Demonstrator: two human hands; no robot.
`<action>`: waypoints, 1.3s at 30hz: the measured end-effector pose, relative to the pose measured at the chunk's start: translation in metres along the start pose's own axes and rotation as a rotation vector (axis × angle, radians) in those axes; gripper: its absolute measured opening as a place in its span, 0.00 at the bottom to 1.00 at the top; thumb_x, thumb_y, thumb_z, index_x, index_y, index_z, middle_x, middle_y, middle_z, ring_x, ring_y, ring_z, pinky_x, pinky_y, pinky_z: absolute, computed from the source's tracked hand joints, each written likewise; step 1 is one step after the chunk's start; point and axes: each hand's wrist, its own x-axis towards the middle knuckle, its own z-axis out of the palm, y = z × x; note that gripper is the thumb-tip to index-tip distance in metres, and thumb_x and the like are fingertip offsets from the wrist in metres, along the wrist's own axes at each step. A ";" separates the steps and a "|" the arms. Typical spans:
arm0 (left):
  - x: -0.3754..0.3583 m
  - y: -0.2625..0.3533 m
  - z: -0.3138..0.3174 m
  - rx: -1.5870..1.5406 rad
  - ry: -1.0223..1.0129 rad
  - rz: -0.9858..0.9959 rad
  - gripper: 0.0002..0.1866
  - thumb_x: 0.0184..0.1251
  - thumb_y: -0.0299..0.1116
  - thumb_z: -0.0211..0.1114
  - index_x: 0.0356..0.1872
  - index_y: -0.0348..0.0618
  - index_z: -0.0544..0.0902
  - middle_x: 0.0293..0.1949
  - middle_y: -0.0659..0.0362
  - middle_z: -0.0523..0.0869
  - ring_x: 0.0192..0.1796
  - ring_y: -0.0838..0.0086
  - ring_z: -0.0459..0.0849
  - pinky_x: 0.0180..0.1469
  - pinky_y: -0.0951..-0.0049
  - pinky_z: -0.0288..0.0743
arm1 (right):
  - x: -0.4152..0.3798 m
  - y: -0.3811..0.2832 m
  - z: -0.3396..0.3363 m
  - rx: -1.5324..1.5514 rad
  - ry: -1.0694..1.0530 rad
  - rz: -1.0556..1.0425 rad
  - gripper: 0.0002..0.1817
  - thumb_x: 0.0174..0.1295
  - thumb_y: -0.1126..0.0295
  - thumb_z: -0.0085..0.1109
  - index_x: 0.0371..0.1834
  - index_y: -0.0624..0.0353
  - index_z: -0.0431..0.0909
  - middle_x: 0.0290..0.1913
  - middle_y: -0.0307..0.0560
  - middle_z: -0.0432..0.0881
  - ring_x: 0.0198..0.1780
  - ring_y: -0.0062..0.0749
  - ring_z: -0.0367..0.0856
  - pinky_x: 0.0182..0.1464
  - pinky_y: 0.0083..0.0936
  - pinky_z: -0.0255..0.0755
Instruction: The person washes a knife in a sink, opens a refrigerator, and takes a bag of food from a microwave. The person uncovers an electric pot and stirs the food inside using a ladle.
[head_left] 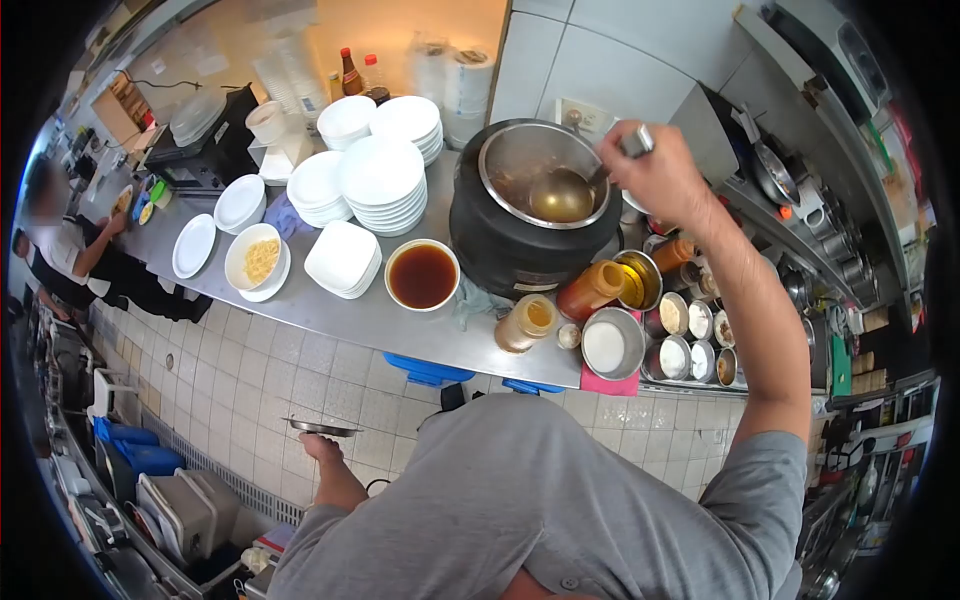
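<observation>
My right hand [662, 172] is closed around the handle of a ladle [562, 197]. The ladle's bowl, with golden broth in it, is over the open mouth of a big black soup pot [490, 225]. Steam blurs the contents of the pot. Low on the left, my left hand [322, 449] grips a thin metal lid [323, 430], seen nearly edge-on above the floor. A white bowl of dark brown broth [422, 275] stands on the counter just left of the pot.
White plates and bowls [383, 172] are stacked on the steel counter [330, 310]. A bowl of noodles [260, 262] stands farther left. Sauce jars [525, 325] and seasoning tins [673, 355] crowd the right. Another person [75, 245] stands at the far left.
</observation>
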 end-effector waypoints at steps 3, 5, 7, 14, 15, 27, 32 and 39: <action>-0.009 0.004 -0.012 0.009 0.002 -0.039 0.24 0.70 0.60 0.45 0.33 0.50 0.74 0.21 0.65 0.67 0.18 0.76 0.61 0.19 0.72 0.54 | 0.040 0.030 -0.002 -0.027 0.030 0.485 0.16 0.64 0.64 0.57 0.33 0.70 0.82 0.22 0.54 0.83 0.22 0.32 0.85 0.27 0.30 0.80; -0.007 0.004 -0.020 0.024 -0.006 -0.064 0.25 0.71 0.61 0.44 0.32 0.50 0.73 0.21 0.65 0.66 0.18 0.76 0.61 0.18 0.72 0.55 | 0.064 0.067 0.003 0.056 0.103 0.538 0.16 0.64 0.64 0.58 0.32 0.71 0.81 0.23 0.54 0.83 0.22 0.33 0.85 0.24 0.30 0.79; 0.014 -0.009 -0.041 0.089 -0.013 -0.152 0.26 0.73 0.63 0.41 0.33 0.50 0.73 0.21 0.65 0.66 0.18 0.76 0.62 0.18 0.73 0.55 | 0.084 0.091 0.007 0.142 0.182 0.591 0.17 0.63 0.64 0.59 0.31 0.72 0.80 0.23 0.54 0.82 0.22 0.33 0.85 0.22 0.30 0.79; 0.018 -0.036 -0.100 0.058 -0.026 -0.200 0.27 0.73 0.65 0.40 0.36 0.52 0.73 0.22 0.65 0.64 0.18 0.76 0.60 0.17 0.74 0.54 | 0.146 0.079 0.034 -0.011 0.108 0.586 0.14 0.59 0.70 0.53 0.34 0.74 0.81 0.28 0.62 0.85 0.25 0.41 0.88 0.30 0.33 0.82; 0.019 -0.037 -0.105 0.056 -0.024 -0.202 0.27 0.73 0.65 0.40 0.36 0.52 0.73 0.22 0.65 0.64 0.18 0.76 0.60 0.17 0.74 0.54 | 0.151 0.060 0.044 -0.081 0.016 0.527 0.14 0.58 0.70 0.54 0.35 0.73 0.82 0.29 0.63 0.86 0.26 0.43 0.88 0.33 0.35 0.83; 0.042 -0.043 -0.117 0.052 0.020 -0.218 0.25 0.72 0.62 0.43 0.40 0.53 0.77 0.23 0.66 0.66 0.19 0.78 0.61 0.18 0.75 0.55 | 0.020 -0.067 0.061 -0.125 -0.594 -0.412 0.05 0.51 0.80 0.65 0.32 0.61 0.83 0.36 0.54 0.86 0.44 0.50 0.84 0.48 0.37 0.77; 0.026 -0.014 -0.082 0.063 -0.024 -0.178 0.24 0.73 0.62 0.43 0.34 0.52 0.73 0.19 0.66 0.63 0.18 0.78 0.61 0.17 0.76 0.54 | -0.015 -0.027 0.007 0.051 -0.648 -0.407 0.04 0.52 0.80 0.67 0.32 0.62 0.83 0.37 0.52 0.86 0.44 0.49 0.85 0.47 0.37 0.78; 0.029 0.016 -0.036 0.174 -0.047 -0.137 0.26 0.73 0.64 0.44 0.35 0.51 0.71 0.19 0.65 0.64 0.17 0.78 0.61 0.16 0.76 0.55 | -0.045 0.043 0.027 0.134 -0.241 0.071 0.04 0.58 0.76 0.67 0.36 0.64 0.84 0.34 0.51 0.87 0.38 0.38 0.86 0.48 0.30 0.78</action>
